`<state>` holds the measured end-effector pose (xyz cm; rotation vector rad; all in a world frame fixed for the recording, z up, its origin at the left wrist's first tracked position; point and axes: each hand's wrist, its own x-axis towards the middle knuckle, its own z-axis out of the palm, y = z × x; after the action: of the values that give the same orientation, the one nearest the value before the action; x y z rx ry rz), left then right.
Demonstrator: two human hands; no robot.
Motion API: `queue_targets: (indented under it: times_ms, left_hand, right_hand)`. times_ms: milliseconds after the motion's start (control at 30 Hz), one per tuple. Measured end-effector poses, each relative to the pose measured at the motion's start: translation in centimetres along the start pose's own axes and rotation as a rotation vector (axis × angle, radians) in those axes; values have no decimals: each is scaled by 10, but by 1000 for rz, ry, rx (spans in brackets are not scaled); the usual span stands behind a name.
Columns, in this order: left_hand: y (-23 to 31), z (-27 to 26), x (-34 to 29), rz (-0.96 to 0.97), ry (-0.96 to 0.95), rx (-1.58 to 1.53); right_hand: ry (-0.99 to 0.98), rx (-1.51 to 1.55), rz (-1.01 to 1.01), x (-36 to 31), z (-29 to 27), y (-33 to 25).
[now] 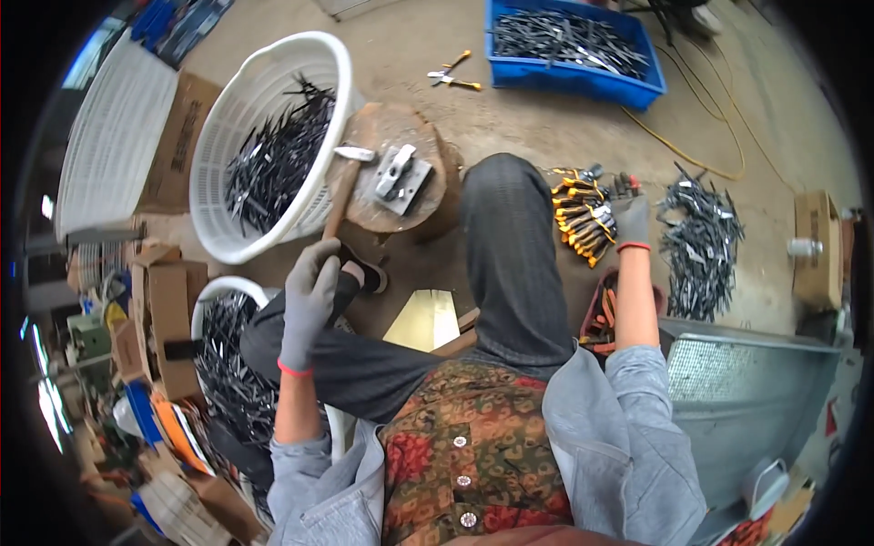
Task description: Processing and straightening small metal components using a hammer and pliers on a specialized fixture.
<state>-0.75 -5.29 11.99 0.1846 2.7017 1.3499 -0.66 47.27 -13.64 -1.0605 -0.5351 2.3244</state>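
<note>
My left hand (311, 291), in a grey glove with a red cuff, is closed around the wooden handle of a hammer (342, 196). The hammer's head rests at the left edge of a round wood stump (375, 127). A metal block fixture on a flat plate (401, 180) lies on the stump. On my right, my gloved right hand (631, 220) is at the edge of a fanned pile of pliers (583, 218) with orange-and-black handles. Its fingers look curled. Small dark and reddish parts show just beyond them, too unclear to name.
A white basket (208, 164) of dark metal strips stands left of the stump, another nearer me. A blue crate (574, 77) holds more strips. Loose strips (701, 246) lie right of my hand, beside a grey metal bin (746, 382). Two pliers (453, 73) lie on the floor ahead.
</note>
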Motion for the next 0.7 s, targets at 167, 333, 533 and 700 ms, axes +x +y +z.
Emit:
queue_targets:
  times_ms: [167, 333, 533, 700]
  left_hand:
    - [-40, -52, 23, 31, 67, -50]
    - [-74, -63, 71, -8, 114, 66]
    - [-99, -29, 88, 15, -54, 527]
    - [-99, -24, 83, 85, -59, 628]
  right_hand:
    - [-710, -333, -246, -114, 190, -21]
    - [-1296, -875, -807, -243, 302, 25]
    - [-1560, -1739, -957, -241, 300, 140]
    - [-1986, -1786, -1159, -213, 276, 173]
